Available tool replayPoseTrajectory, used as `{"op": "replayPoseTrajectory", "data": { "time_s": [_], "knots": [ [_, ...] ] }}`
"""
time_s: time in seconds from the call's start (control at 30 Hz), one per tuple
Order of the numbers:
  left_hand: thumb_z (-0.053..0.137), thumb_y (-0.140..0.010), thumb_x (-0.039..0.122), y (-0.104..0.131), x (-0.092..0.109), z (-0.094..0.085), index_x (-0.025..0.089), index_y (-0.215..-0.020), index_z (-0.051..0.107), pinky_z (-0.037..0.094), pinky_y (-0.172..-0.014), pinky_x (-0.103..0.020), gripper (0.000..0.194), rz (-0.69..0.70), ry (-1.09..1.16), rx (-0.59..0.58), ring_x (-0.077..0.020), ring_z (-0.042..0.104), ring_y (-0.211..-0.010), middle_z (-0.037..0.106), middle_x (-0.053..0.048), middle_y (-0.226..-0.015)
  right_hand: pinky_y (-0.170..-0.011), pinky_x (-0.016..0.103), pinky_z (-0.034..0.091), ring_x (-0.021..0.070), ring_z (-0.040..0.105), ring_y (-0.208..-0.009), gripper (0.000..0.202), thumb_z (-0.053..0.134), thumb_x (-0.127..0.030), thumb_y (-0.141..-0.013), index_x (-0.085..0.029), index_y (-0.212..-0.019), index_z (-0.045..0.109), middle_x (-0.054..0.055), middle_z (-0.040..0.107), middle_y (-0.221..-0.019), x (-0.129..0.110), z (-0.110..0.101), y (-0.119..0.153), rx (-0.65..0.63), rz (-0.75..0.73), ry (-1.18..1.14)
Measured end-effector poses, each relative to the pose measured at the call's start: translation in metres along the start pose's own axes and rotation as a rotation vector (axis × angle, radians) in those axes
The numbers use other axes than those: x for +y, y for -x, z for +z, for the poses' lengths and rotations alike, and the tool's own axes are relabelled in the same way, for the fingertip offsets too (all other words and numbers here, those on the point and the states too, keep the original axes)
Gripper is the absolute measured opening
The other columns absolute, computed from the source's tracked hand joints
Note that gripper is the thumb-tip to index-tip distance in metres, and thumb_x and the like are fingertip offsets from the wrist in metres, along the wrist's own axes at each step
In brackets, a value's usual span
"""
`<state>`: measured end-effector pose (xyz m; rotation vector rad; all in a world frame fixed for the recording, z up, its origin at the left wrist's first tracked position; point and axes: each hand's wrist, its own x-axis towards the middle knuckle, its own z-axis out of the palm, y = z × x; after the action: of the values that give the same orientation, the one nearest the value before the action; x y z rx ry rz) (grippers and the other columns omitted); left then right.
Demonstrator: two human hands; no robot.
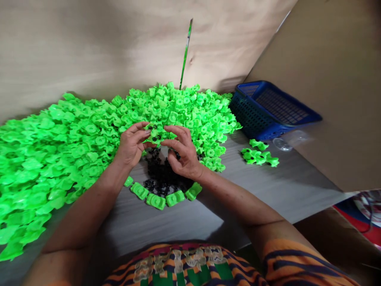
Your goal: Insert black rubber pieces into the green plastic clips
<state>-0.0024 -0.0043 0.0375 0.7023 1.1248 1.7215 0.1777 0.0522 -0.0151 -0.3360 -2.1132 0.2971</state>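
Large heap of bright green moulded plastic pieces behind and left of hands; small shiny black parts beneath, partly hidden by right hand. Left hand: grip closed on green plastic piece with black parts, above black parts. Right grip open, fingertips near piece; contact unclear. Blue plastic basket right of heap, on grey wood-grain surface. Pale wooden wall behind. Red-and-blue item, lower right, cut off.
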Motion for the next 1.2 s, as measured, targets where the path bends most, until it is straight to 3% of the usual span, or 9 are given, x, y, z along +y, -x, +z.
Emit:
{"op": "replayPoseTrajectory", "data": {
  "time_s": [0.1,0.17,0.27,0.4,0.6,0.8,1.03,1.13,1.2],
  "knots": [
    [0.081,-0.064,0.016,0.0008,-0.0001,0.0007,0.018,-0.089,0.072,0.058,-0.059,-0.021,0.027,-0.023,0.023,-0.015,-0.0126,0.066,-0.069,0.069,0.002,-0.075,-0.124,0.064,0.039,0.0329,0.041,-0.154,0.070,0.051,-0.011,-0.083,-0.028,-0.151,0.057,0.013,0.044,-0.166,-0.0030,0.0028,-0.0019,-0.044,0.040,0.055],
    [0.079,-0.063,0.015,0.0010,-0.0002,0.0008,0.018,-0.088,0.072,0.058,-0.059,-0.021,0.027,-0.032,0.035,-0.014,-0.0123,0.066,-0.068,0.068,0.003,-0.073,-0.125,0.062,0.040,0.0314,0.040,-0.155,0.070,0.049,-0.009,-0.084,-0.027,-0.150,0.057,0.013,0.043,-0.167,-0.0040,0.0031,-0.0029,-0.058,0.025,0.070],
    [0.079,-0.063,0.015,0.0007,-0.0003,0.0007,0.018,-0.087,0.073,0.058,-0.058,-0.022,0.025,-0.035,0.037,-0.001,-0.0121,0.065,-0.066,0.068,0.003,-0.071,-0.122,0.063,0.042,0.0305,0.043,-0.153,0.046,0.048,-0.008,-0.087,-0.028,-0.120,0.072,0.009,0.052,-0.161,-0.0031,0.0002,-0.0031,-0.023,-0.039,0.055],
    [0.078,-0.066,0.016,0.0009,0.0000,0.0011,0.019,-0.088,0.072,0.059,-0.060,-0.024,0.023,-0.028,0.022,0.002,-0.0134,0.065,-0.066,0.069,0.001,-0.073,-0.115,0.064,0.047,0.0320,0.050,-0.144,0.026,0.049,-0.011,-0.090,-0.026,-0.090,0.070,0.007,0.064,-0.148,-0.0017,-0.0048,-0.0030,0.027,-0.040,0.055],
    [0.078,-0.065,0.015,0.0015,-0.0002,0.0019,0.018,-0.088,0.072,0.059,-0.061,-0.024,0.024,-0.036,0.015,-0.003,-0.0138,0.066,-0.067,0.069,0.001,-0.074,-0.118,0.064,0.045,0.0302,0.049,-0.146,0.053,0.046,-0.007,-0.088,-0.027,-0.132,0.068,0.012,0.056,-0.157,-0.0032,0.0003,-0.0038,0.013,0.018,0.068],
    [0.079,-0.061,0.017,-0.0016,-0.0021,-0.0004,0.017,-0.087,0.073,0.057,-0.057,-0.022,0.026,-0.025,0.035,0.002,-0.0130,0.064,-0.065,0.068,0.002,-0.072,-0.117,0.059,0.046,0.0289,0.050,-0.143,0.029,0.048,-0.004,-0.091,-0.025,-0.092,0.067,0.007,0.063,-0.147,0.0010,-0.0036,-0.0030,0.100,-0.137,0.038],
    [0.083,-0.054,0.021,0.0035,-0.0059,0.0039,0.016,-0.086,0.073,0.058,-0.050,-0.026,0.034,-0.060,-0.012,-0.055,-0.0149,0.065,-0.061,0.069,0.000,-0.073,-0.122,0.061,0.042,0.0306,0.045,-0.150,0.069,0.045,-0.003,-0.087,-0.029,-0.150,0.056,0.012,0.049,-0.162,0.0035,-0.0010,-0.0045,0.033,0.015,0.142],
    [0.083,-0.052,0.022,0.0057,-0.0070,0.0067,0.016,-0.084,0.074,0.057,-0.048,-0.026,0.034,-0.069,-0.015,-0.067,-0.0137,0.063,-0.058,0.069,0.001,-0.072,-0.123,0.063,0.041,0.0313,0.042,-0.152,0.067,0.046,-0.003,-0.087,-0.031,-0.146,0.061,0.009,0.048,-0.164,0.0043,0.0006,-0.0039,-0.001,0.053,0.141],
    [0.083,-0.050,0.022,0.0059,-0.0071,0.0075,0.016,-0.083,0.075,0.056,-0.047,-0.025,0.034,-0.075,-0.021,-0.063,-0.0135,0.063,-0.057,0.069,0.001,-0.071,-0.121,0.063,0.042,0.0308,0.043,-0.150,0.053,0.047,-0.003,-0.087,-0.030,-0.127,0.070,0.007,0.052,-0.160,0.0056,-0.0007,-0.0035,0.041,0.009,0.123]
  ]
}}
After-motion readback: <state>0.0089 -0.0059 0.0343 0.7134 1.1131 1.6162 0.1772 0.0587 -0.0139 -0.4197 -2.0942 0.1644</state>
